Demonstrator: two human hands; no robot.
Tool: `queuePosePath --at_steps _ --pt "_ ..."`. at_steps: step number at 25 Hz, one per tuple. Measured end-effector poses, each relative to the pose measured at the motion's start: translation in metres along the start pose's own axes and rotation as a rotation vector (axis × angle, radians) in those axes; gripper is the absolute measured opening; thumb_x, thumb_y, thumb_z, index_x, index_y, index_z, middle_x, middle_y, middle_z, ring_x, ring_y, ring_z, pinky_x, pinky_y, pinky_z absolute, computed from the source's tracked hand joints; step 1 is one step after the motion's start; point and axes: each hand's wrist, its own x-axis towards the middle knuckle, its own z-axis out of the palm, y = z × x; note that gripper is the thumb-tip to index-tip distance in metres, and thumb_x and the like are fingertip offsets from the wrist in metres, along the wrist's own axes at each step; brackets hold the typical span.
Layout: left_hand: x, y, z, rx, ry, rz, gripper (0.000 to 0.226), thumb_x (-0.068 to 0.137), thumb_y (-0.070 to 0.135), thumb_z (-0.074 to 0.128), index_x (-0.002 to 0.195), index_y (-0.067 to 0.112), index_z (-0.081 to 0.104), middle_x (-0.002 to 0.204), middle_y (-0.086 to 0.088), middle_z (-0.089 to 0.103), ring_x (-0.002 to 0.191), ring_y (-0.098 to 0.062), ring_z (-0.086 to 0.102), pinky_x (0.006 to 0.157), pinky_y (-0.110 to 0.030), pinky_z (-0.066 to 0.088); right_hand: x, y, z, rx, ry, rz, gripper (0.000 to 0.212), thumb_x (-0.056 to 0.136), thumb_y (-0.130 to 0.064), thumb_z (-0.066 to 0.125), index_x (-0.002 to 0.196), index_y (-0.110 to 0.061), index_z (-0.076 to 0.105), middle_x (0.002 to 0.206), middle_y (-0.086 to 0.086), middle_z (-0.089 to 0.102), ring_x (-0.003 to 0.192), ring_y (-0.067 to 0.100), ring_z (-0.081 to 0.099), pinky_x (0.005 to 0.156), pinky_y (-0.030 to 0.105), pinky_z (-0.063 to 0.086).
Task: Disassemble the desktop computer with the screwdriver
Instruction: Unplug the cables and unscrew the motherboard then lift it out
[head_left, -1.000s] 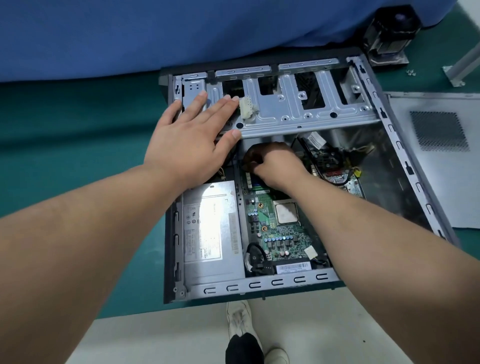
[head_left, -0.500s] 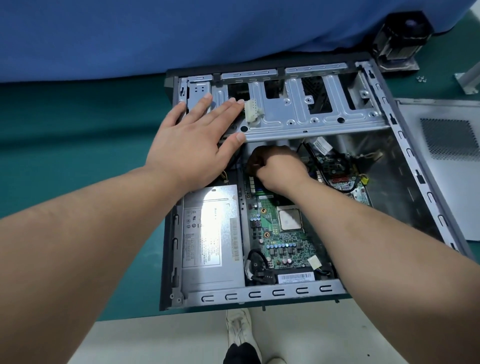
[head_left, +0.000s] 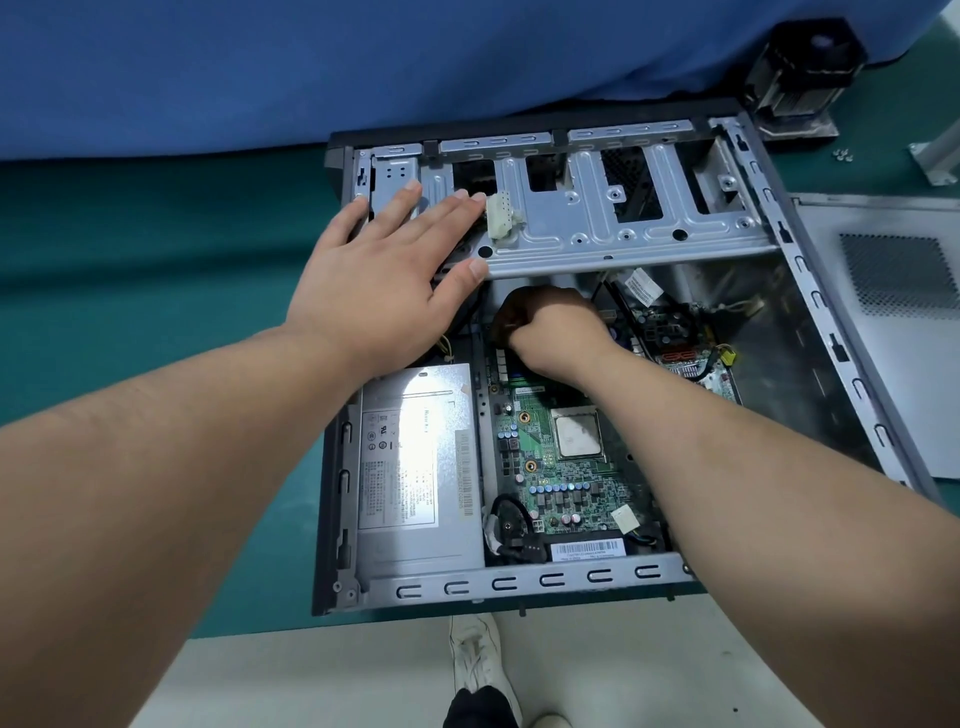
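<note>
1. The desktop computer lies on its side on the green surface, open side up, just in front of a blue cloth. Its removed side panel lies just beside it to the right.
2. Handling, as a judgement: the steel case looks stiff and fairly heavy, so it should stay put under a pressing palm. The green circuit board is the fragile part and is best taken by its edges once its screws and plugs are free. The folded metal edges may be sharp.
3. Looks: a grey sheet-metal frame with a black outer shell. A perforated drive cage crosses the far end, with a white plug lying on it. A silver power supply with a label sits near left, and the board with a bare square chip is beside it.
4. The left hand lies flat with fingers straight and spread, pressing on the cage's left end.
5. The right hand is curled into a fist under the cage's edge, over the board. What it grips is hidden, so I cannot tell whether it holds the screwdriver.
6. A black fan block and small screws sit on the surface far right.
</note>
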Motion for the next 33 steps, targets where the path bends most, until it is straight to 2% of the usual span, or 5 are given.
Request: queuePosePath --at_steps 11,17,22,28,33 --pt "0.001 0.001 0.000 0.002 0.001 0.003 0.066 0.099 0.069 0.005 0.161 0.046 0.008 0.167 0.024 0.020 0.158 -0.009 0.008 0.128 -0.044 0.005 -0.014 0.000 -0.010 0.083 0.000 -0.010 0.014 0.089 -0.021 0.063 0.088 -0.034 0.068 0.097 0.000 0.071 0.097 0.028 0.066 0.082 0.030 0.054" --pt "0.000 0.002 -0.003 0.001 -0.016 0.003 0.067 0.099 0.069 0.003 0.162 0.045 0.008 0.167 0.022 0.020 0.158 -0.010 0.008 0.128 -0.044 0.006 -0.054 0.006 -0.036 -0.217 -0.119 -0.071 0.041 0.097 -0.021 0.060 0.136 -0.032 0.064 0.133 0.001 0.067 0.125 0.028 0.058 0.108 0.039 0.045" --pt "-0.001 0.002 -0.001 -0.002 -0.023 -0.001 0.068 0.099 0.070 0.003 0.161 0.045 0.008 0.167 0.021 0.022 0.158 -0.010 0.010 0.128 -0.044 0.006 -0.091 0.035 -0.055 -0.296 -0.208 -0.057 0.056 0.102 -0.024 0.053 0.157 -0.025 0.039 0.169 -0.001 0.023 0.151 0.025 0.031 0.123 0.042 0.029" --pt "0.000 0.002 -0.002 -0.005 -0.023 0.002 0.067 0.100 0.070 0.003 0.162 0.045 0.008 0.167 0.020 0.021 0.158 -0.011 0.009 0.128 -0.044 0.005 -0.104 0.058 -0.063 -0.224 -0.196 0.207 0.064 0.102 -0.025 0.055 0.159 -0.026 0.029 0.162 0.011 0.030 0.142 0.035 0.041 0.113 0.047 0.042" --pt "-0.001 0.003 -0.001 -0.013 -0.011 0.007 0.066 0.101 0.070 0.006 0.162 0.044 0.008 0.167 0.019 0.024 0.158 -0.011 0.010 0.128 -0.043 0.005 -0.104 0.056 -0.053 -0.231 -0.100 0.211 0.045 0.097 -0.022 0.058 0.139 -0.016 0.043 0.125 0.012 0.062 0.112 0.033 0.059 0.090 0.044 0.052"
